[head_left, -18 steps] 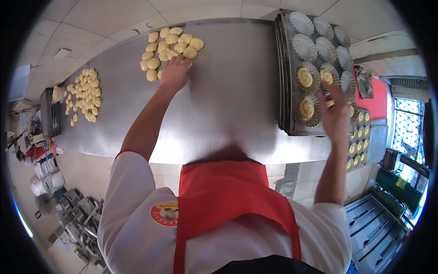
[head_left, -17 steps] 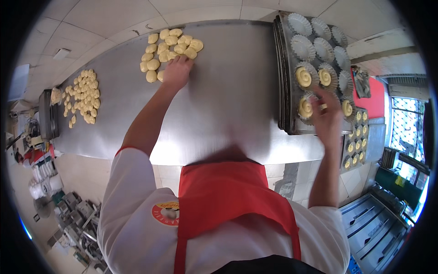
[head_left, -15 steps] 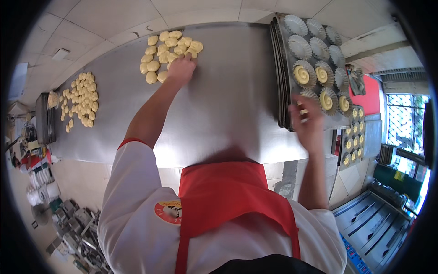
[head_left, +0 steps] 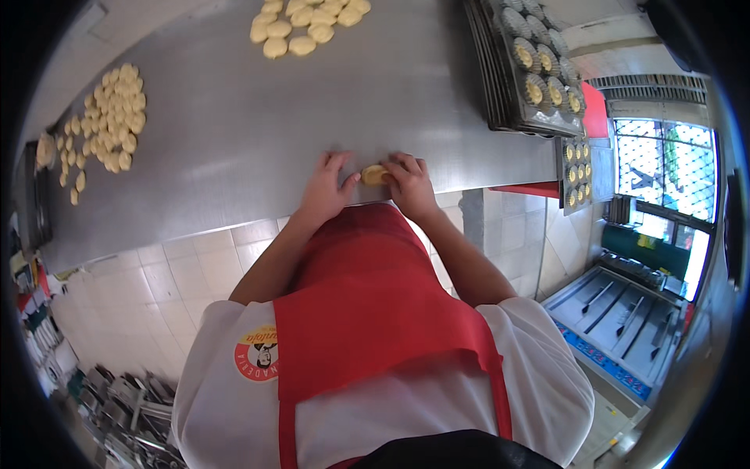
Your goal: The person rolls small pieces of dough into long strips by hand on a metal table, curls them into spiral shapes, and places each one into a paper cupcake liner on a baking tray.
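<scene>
A small oval piece of dough point(head_left: 373, 174) lies on the steel table point(head_left: 391, 94) at its near edge, in front of my red apron. My left hand point(head_left: 331, 186) is just left of it, fingers apart and thumb at its left end. My right hand point(head_left: 409, 180) grips its right end with curled fingers. A group of larger dough pieces point(head_left: 303, 19) is at the far side of the table, and a pile of smaller ones point(head_left: 116, 113) is to the left.
Stacked trays point(head_left: 500, 78) with fluted cups point(head_left: 533, 90), some holding dough, stand at the right. Beyond them are another tray of filled cups point(head_left: 576, 172), a red panel point(head_left: 594, 109) and a window. Dark trays point(head_left: 37, 203) are at the far left; steel equipment is below right.
Both hands have moved to the table's near edge, the left from the dough group, the right from the cups, and now a dough piece is between them. The view has shifted.
</scene>
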A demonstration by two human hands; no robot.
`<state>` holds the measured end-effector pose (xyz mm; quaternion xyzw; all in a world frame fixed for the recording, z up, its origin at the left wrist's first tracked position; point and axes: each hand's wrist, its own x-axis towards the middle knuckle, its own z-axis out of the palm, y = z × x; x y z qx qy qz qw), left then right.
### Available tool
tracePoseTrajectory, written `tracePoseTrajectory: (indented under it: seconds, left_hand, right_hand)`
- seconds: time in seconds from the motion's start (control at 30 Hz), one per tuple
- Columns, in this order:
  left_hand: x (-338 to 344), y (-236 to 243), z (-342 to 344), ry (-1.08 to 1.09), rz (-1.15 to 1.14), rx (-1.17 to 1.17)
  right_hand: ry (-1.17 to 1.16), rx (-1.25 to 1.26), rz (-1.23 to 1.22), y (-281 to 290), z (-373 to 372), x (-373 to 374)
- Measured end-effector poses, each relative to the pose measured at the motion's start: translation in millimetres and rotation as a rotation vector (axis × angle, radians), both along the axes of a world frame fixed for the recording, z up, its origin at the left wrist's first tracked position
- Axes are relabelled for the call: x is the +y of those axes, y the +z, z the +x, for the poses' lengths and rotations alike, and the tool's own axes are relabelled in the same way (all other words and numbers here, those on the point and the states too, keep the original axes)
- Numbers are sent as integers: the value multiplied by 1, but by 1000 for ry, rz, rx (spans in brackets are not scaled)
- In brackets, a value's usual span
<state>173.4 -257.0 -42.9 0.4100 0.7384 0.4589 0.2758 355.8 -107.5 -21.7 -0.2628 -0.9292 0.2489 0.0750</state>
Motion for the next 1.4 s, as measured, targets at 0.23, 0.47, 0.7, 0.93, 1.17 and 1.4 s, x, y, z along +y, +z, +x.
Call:
tracePoseTrajectory:
  seconds: [0.23,0.47,0.7,0.93,1.17,1.4]
  left_hand:
    - [-54,28,-38,219,133,-9]
    - [-7,30,-18,200,256,47]
    - [73,21,73,-304,17,10]
    - [196,-18,-36,247,29,636]
    - [106,4,11,-348,-389,786]
    - [108,-19,49,91,-693,848]
  right_hand:
    - [61,-359,252,-31,-77,-18]
    - [-207,-217,422,-44,-201,161]
    - [88,-190,25,-56,18,-53]
    - [-91,-291,318,-24,-128,140]
    - [360,-136,305,-45,-38,110]
    - [118,-60,58,-32,-10,91]
